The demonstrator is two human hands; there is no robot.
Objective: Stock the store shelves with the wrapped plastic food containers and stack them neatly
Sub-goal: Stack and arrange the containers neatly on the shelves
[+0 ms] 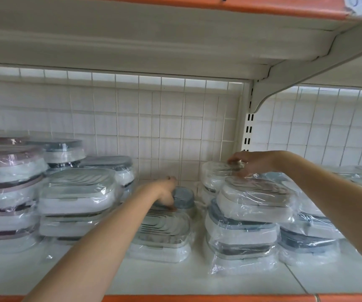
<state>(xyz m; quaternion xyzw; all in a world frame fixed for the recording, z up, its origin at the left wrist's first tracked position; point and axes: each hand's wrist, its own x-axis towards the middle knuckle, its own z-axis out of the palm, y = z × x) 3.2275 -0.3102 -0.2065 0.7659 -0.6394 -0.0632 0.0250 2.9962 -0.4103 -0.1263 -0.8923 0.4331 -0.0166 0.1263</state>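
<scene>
Wrapped containers in stacks along the white shelf [197,277]. Blue-lidded container [184,196] low at mid-shelf, behind a grey-lidded one [165,234]. Left hand [165,192] curled over the blue lid's near edge, gripping it. Right hand [250,162] up on the rear white container [217,171], fingers bent down onto its clear lid; actual grip hard to tell. Pink-lidded stack [6,192] far left. Wire grid backing [154,118] behind.

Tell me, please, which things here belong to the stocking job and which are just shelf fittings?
Job: left hand on the blue-lidded container; right hand on the white container; wrapped stacks.
Fittings: wire back grid, shelf bracket, upright.
</scene>
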